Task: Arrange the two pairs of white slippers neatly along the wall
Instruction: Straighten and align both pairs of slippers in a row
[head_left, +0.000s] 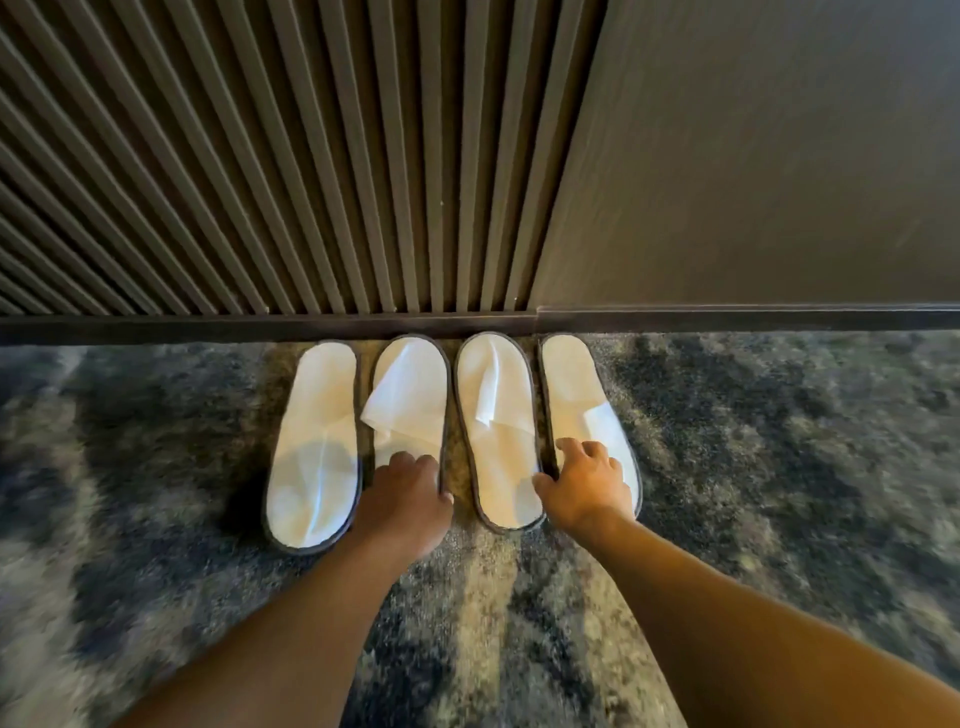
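Several white slippers with dark edging lie side by side on the carpet, far ends against the dark baseboard (260, 328). From left: the first slipper (317, 441), the second slipper (410, 395), the third slipper (496, 431), the fourth slipper (576, 395). My left hand (408, 493) rests on the near end of the second slipper, fingers curled over its edge. On the near end of the fourth slipper lies my right hand (589, 486), thumb touching the third slipper's edge. Both hands cover those near ends.
A slatted dark wall panel (311, 156) rises behind the slippers, and a plain dark wall (753, 156) continues to the right. Mottled grey and blue carpet (779, 441) spreads on all sides.
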